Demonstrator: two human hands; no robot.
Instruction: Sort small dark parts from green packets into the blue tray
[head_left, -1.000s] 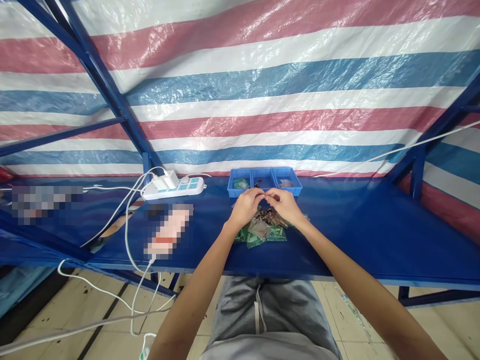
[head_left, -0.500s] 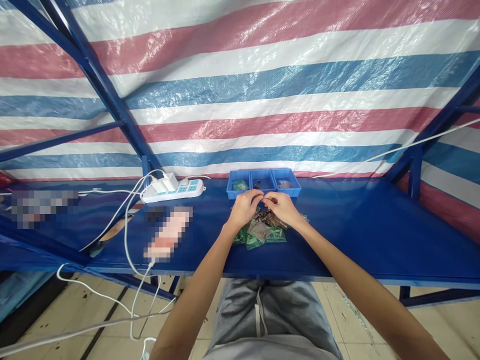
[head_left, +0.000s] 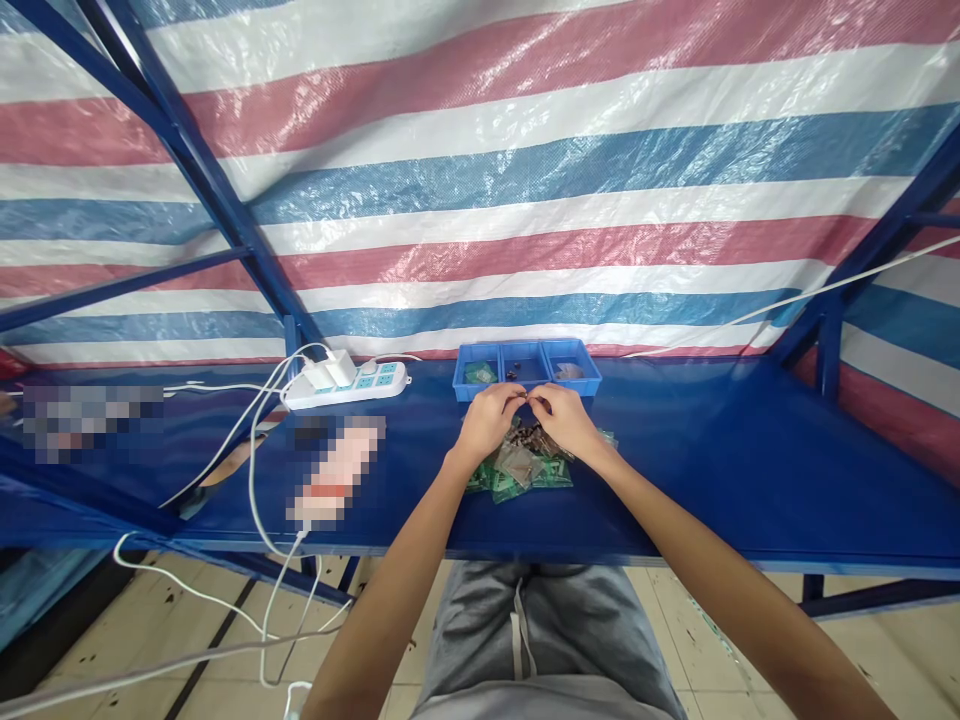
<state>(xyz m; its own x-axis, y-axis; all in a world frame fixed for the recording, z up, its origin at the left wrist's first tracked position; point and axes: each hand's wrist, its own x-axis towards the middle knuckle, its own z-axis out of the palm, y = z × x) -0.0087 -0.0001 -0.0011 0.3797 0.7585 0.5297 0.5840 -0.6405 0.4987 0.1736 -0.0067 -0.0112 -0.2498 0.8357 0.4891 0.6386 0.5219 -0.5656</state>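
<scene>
My left hand (head_left: 489, 415) and my right hand (head_left: 562, 415) meet above a small heap, fingertips pinched together and almost touching. Whatever sits between them is tiny and dark, too small to name. Below lie green-printed plastic bags (head_left: 517, 485), a clear small bag (head_left: 519, 463) and a pile of small dark brown metal-looking pieces (head_left: 534, 438). Just beyond my fingers stands a blue tray (head_left: 460, 385) with three compartments. Its left one holds a green-printed bag (head_left: 480, 373), the middle one a few dark bits (head_left: 513, 371), the right one clear bags (head_left: 570, 371).
On the blue table (head_left: 712, 450), a white power strip (head_left: 349, 385) with plugged-in chargers stands at the back left. A blurred-out flat thing (head_left: 337, 470) lies left of me, joined to a white cable (head_left: 255, 480). Blue frame bars (head_left: 217, 190) and a striped tarp (head_left: 562, 160) rise behind.
My hands keep pinching at nearly the same spot, with the fingertips shifted very slightly. The heap and tray stay where they were.
</scene>
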